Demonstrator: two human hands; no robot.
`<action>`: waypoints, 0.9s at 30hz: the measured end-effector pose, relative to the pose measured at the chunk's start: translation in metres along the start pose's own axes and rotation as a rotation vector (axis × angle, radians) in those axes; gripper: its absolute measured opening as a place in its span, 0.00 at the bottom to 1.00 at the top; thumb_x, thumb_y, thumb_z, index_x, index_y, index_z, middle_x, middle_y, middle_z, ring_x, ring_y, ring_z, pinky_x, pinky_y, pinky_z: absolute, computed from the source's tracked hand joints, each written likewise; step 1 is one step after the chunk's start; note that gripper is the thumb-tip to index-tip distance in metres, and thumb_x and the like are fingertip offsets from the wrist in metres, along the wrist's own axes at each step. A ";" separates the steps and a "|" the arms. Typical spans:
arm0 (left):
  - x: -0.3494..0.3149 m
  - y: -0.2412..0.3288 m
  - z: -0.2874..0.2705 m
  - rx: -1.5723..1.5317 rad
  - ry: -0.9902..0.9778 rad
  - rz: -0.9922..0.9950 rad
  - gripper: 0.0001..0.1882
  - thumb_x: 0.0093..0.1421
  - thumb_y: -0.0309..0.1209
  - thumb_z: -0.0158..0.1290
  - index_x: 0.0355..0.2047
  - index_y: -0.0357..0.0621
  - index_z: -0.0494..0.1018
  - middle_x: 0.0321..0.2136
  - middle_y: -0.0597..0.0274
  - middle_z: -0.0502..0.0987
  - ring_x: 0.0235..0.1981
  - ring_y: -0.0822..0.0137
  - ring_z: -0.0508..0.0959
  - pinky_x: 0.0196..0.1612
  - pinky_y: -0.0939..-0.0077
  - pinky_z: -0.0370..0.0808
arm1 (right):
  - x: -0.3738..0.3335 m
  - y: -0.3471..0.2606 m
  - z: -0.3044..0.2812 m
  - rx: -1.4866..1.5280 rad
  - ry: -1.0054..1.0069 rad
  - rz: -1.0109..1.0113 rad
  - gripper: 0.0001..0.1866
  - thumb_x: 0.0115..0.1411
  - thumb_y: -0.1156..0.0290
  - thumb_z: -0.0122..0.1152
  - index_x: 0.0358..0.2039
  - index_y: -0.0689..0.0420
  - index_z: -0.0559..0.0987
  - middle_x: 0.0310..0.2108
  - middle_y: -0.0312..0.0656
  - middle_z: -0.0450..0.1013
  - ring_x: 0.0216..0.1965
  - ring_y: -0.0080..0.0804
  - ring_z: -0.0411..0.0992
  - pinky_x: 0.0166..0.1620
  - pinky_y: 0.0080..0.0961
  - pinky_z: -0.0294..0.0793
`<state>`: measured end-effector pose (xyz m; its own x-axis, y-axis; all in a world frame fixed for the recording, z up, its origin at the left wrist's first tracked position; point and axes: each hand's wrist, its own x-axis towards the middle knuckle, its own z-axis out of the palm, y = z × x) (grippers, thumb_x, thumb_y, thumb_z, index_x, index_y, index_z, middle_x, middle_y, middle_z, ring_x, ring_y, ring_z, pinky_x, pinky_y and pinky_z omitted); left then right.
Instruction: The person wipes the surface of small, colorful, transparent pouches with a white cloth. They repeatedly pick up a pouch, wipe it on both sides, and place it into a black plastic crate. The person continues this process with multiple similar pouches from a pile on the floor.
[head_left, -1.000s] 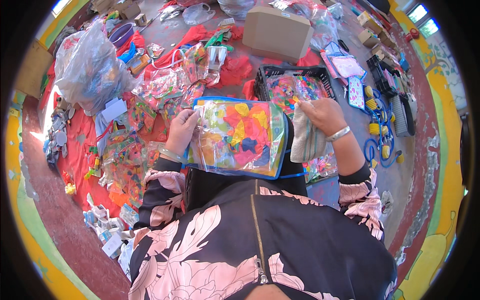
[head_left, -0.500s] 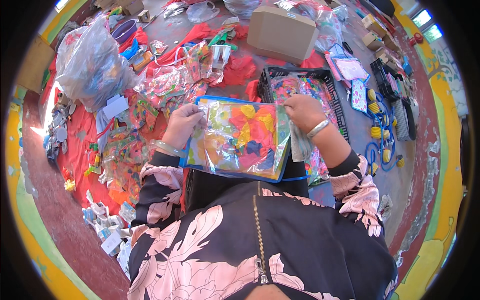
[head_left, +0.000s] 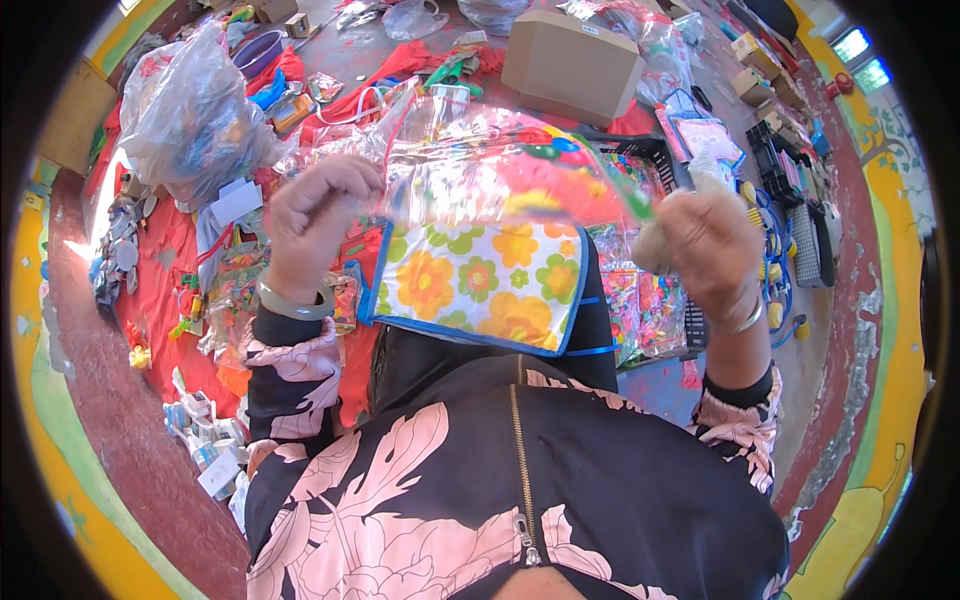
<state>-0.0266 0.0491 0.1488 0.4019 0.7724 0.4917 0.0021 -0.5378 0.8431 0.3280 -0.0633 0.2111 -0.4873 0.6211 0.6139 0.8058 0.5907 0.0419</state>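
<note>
A clear plastic bag (head_left: 480, 170) of brightly coloured pieces, blurred by motion, is stretched between my hands above my lap. My left hand (head_left: 325, 205) is closed at the bag's left edge, fingers curled. My right hand (head_left: 710, 245), also smeared, is closed at the bag's green right corner. A pale greyish cloth (head_left: 658, 245) shows against its fingers. Across my thighs lies a flower-patterned apron (head_left: 480, 285) with blue edging, below the raised bag.
A black crate (head_left: 655, 150) of colourful packets stands at right, partly behind my right hand. Beyond it sits a cardboard box (head_left: 570, 68). A big clear sack (head_left: 190, 110), red sheeting (head_left: 160, 270) and scattered packets cover the left. Blue cords (head_left: 775, 310) lie far right.
Both hands have risen and spread apart, lifting the bag up and away from my lap. The flower-patterned apron beneath is now uncovered.
</note>
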 end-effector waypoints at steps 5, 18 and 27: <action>-0.041 -0.066 0.002 0.217 -0.240 0.098 0.09 0.40 0.14 0.40 0.19 0.37 0.68 0.27 0.56 0.76 0.35 0.60 0.75 0.41 0.71 0.71 | -0.054 -0.048 0.052 0.099 -0.291 -0.150 0.06 0.43 0.75 0.59 0.26 0.58 0.77 0.23 0.35 0.69 0.25 0.28 0.71 0.24 0.25 0.70; -0.085 -0.100 0.040 0.227 0.267 -0.395 0.23 0.51 0.29 0.60 0.46 0.35 0.66 0.40 0.54 0.73 0.42 0.66 0.73 0.46 0.72 0.70 | 0.011 -0.047 0.029 0.025 -0.088 0.265 0.12 0.45 0.77 0.59 0.33 0.58 0.77 0.31 0.44 0.73 0.34 0.40 0.74 0.33 0.31 0.74; -0.079 -0.091 0.037 -0.637 0.074 -0.900 0.15 0.56 0.20 0.52 0.45 0.34 0.67 0.38 0.57 0.76 0.35 0.71 0.77 0.39 0.77 0.75 | -0.001 -0.114 0.172 0.433 -0.223 0.137 0.24 0.55 0.66 0.58 0.53 0.58 0.69 0.55 0.52 0.63 0.56 0.47 0.63 0.54 0.40 0.63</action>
<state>-0.0251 0.0241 0.0254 0.4347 0.8240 -0.3635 -0.2143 0.4866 0.8469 0.1788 -0.0430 0.0697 -0.4850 0.7749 0.4053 0.6768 0.6261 -0.3872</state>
